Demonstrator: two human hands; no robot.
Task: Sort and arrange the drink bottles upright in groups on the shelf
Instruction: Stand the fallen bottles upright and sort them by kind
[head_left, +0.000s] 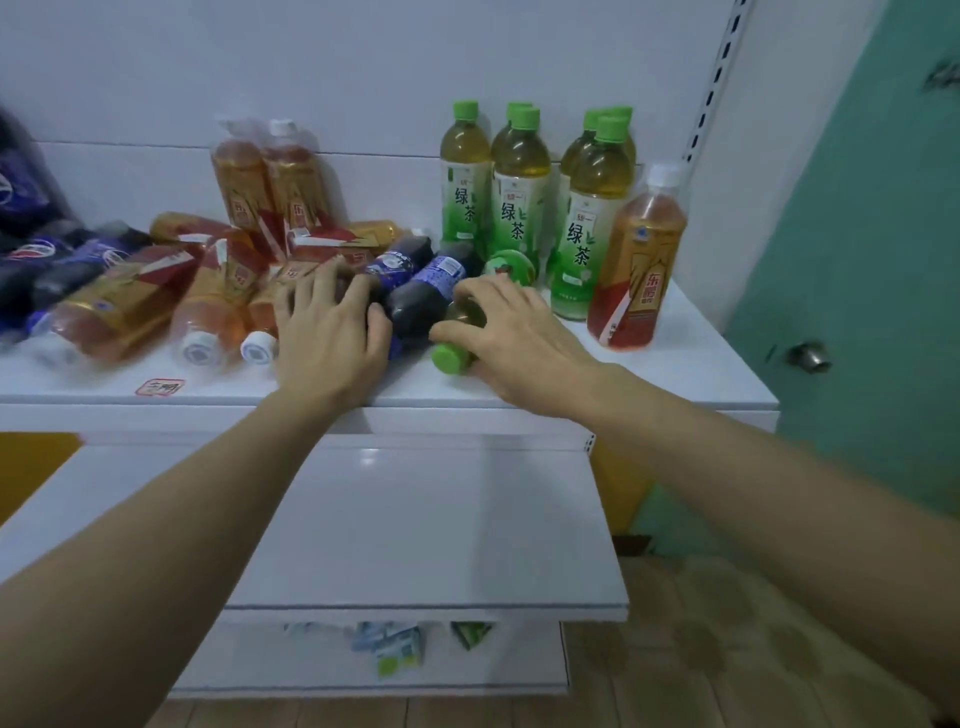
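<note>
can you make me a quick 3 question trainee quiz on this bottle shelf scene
1. True or false: the green tea bottles at the back of the shelf stand upright.
2. Which bottle does the right hand grip? A) a dark cola bottle B) a lying green-capped bottle C) a red tea bottle
3. Fill in: the lone upright red tea bottle stands to the ____ of the green tea group.

Key
1. True.
2. B; its fingers curl over the bottle near the cap. The left hand rests on a lying dark cola bottle.
3. Right.
</note>
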